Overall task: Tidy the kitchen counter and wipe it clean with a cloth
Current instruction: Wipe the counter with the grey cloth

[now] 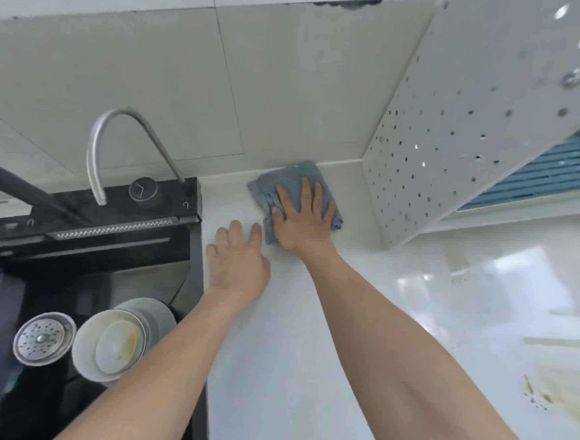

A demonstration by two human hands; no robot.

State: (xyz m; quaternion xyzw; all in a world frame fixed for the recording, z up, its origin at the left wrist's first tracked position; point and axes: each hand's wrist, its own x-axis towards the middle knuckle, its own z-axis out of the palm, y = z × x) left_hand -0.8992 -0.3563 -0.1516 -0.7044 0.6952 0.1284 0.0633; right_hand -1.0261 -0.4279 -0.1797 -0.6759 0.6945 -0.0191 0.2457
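A folded grey-blue cloth lies on the white counter at the back, close to the tiled wall. My right hand presses flat on the cloth with its fingers spread. Just left of it, my left hand rests palm down on the bare counter beside the sink's edge, fingers apart and holding nothing. Brownish stains and crumbs mark the counter at the front right.
A black sink on the left holds stacked dirty dishes and a metal strainer, under a curved tap. A white perforated rack panel stands right of the cloth, with a blue slatted tray behind it.
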